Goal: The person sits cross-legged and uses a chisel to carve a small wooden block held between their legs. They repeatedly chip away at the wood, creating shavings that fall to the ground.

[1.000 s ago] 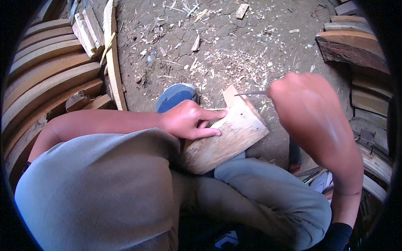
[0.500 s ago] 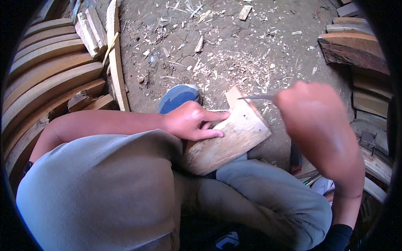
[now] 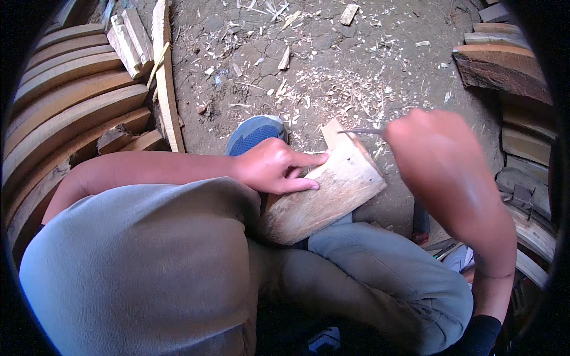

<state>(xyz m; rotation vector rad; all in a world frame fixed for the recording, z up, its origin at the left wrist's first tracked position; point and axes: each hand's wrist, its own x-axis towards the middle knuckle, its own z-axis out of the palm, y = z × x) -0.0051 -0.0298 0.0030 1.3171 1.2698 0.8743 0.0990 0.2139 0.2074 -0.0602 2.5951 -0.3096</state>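
Note:
A pale wooden board [image 3: 332, 193] lies tilted across my lap, with a few small dark spots near its far end. My left hand [image 3: 276, 169] grips its upper left edge, thumb and index finger stretched along the face; the other fingers are mostly hidden. Beyond the index fingertip, a small flat wood piece [image 3: 332, 134] sticks out past the board's far edge. My right hand [image 3: 430, 145] is closed round a knife [image 3: 363, 130], whose thin, slightly curved blade points left. Its tip reaches that small piece; the handle is hidden in my fist.
Curved wooden planks [image 3: 77, 115] are stacked at the left, beside a long upright plank [image 3: 166, 77]. More cut timber [image 3: 502, 68] is piled at the right. Shavings [image 3: 350, 89] and chips litter the earth floor ahead. My blue shoe [image 3: 256, 135] stands just beyond the left hand.
My right hand and the knife have shifted slightly up and left, with the blade lying more over the small wood piece. The left hand keeps its hold on the board.

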